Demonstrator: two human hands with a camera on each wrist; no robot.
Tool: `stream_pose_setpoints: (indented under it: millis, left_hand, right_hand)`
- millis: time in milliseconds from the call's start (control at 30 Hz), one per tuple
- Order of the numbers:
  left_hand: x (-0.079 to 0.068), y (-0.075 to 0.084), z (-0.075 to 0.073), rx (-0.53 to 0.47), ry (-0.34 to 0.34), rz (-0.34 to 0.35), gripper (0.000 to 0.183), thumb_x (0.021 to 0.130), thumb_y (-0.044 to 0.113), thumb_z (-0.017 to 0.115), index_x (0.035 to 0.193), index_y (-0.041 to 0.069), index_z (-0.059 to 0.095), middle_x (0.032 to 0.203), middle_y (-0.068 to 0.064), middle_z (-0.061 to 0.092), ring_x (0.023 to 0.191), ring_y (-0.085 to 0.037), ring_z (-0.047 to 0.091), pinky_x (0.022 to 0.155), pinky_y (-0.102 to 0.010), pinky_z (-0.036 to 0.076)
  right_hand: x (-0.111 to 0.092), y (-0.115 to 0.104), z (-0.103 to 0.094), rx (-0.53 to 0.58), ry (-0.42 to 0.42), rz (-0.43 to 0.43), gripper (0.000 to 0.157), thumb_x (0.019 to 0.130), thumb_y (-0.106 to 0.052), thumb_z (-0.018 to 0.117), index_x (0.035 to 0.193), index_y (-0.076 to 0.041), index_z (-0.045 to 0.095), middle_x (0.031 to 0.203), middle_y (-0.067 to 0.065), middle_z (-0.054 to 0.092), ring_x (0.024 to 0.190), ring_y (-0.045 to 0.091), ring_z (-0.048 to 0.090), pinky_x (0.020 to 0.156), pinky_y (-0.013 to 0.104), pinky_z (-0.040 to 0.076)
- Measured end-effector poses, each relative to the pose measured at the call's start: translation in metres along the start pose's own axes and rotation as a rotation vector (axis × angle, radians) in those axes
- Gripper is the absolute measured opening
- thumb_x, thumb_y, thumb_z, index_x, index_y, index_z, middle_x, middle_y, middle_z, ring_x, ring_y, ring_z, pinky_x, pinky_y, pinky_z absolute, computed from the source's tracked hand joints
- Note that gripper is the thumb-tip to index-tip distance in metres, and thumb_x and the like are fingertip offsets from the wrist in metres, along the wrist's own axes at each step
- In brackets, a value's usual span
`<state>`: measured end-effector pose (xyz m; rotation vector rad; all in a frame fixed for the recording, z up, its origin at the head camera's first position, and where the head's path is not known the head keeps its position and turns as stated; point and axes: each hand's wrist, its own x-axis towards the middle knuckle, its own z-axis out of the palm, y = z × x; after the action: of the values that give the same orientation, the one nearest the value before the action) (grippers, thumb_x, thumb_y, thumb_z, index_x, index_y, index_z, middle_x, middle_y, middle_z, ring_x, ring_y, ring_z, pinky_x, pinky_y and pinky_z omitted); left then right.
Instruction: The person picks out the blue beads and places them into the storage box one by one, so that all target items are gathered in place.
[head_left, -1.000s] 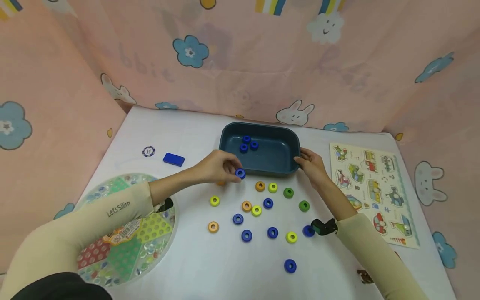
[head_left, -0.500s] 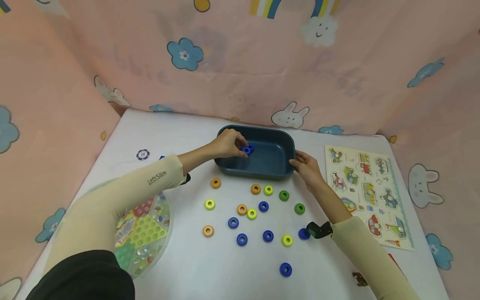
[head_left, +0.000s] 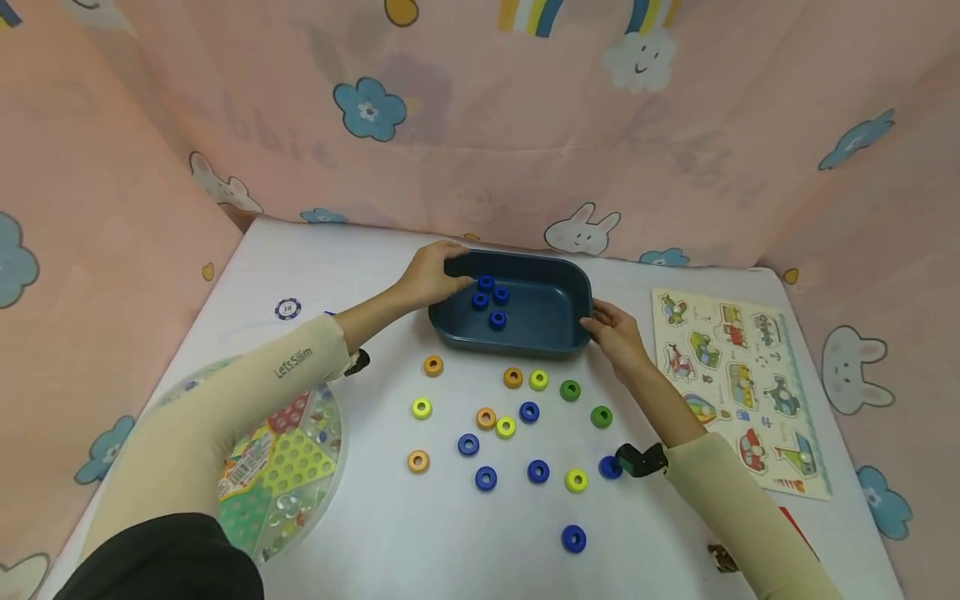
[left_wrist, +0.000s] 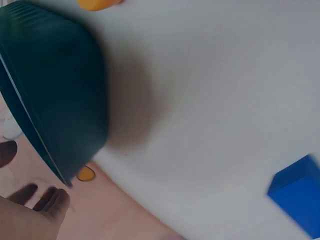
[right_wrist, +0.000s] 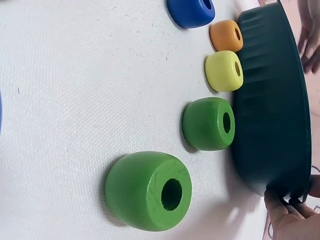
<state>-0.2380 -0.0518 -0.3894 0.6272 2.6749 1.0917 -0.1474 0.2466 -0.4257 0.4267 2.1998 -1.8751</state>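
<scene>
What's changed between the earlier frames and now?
The left grip carried a blue ring forward into the tray and let it go, making four inside, then moved left to the tray's left end. The right grip kept its hold; the loose rings stayed put.

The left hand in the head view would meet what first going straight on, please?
The left hand would probably meet the left end of the dark teal rectangular tray; depth being unclear, it might instead reach the blue ring-shaped beads inside.
</scene>
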Motion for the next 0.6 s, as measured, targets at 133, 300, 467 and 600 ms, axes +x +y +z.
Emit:
stream_pose_setpoints:
  millis: [133,300,467,600]
  left_hand:
    - [-0.014,-0.018,-0.007,-0.141,0.014,-0.166,0.065,0.085,0.019,0.068,0.139,-0.001,0.037,0.138,-0.016,0.043,0.124,-0.030,0.043,0.100,-0.037,0.040]
    - [-0.028,-0.036,-0.002,-0.368,-0.102,-0.356,0.063,0.087,0.023,0.066,0.139,0.001,0.038,0.135,-0.015,0.047,0.118,-0.026,0.049,0.092,-0.031,0.047]
    - [-0.037,-0.044,0.006,-0.523,-0.080,-0.377,0.054,0.089,0.017,0.064,0.136,0.000,0.043,0.133,-0.016,0.048,0.109,-0.024,0.056,0.085,-0.026,0.051]
    - [-0.039,-0.043,0.008,-0.584,-0.040,-0.358,0.055,0.089,0.016,0.064,0.137,0.002,0.042,0.135,-0.015,0.047,0.112,-0.023,0.055,0.084,-0.024,0.051]
  right_hand:
    - [0.000,0.002,-0.001,-0.009,-0.006,-0.013,0.049,0.095,-0.005,0.048,0.141,0.001,0.031,0.140,0.018,0.038,0.126,0.025,0.040,0.101,0.032,0.038]
    - [-0.002,0.002,0.000,-0.027,0.001,-0.002,0.050,0.096,-0.006,0.048,0.142,0.000,0.031,0.141,0.017,0.038,0.126,0.025,0.040,0.102,0.032,0.037]
    - [-0.003,-0.001,0.002,-0.113,0.035,-0.030,0.048,0.096,-0.010,0.051,0.140,0.000,0.035,0.140,0.017,0.039,0.126,0.025,0.040,0.102,0.033,0.037]
    - [-0.015,-0.002,-0.001,-0.169,0.087,-0.115,0.050,0.095,-0.019,0.055,0.138,0.000,0.039,0.139,0.015,0.041,0.126,0.025,0.041,0.100,0.029,0.039]
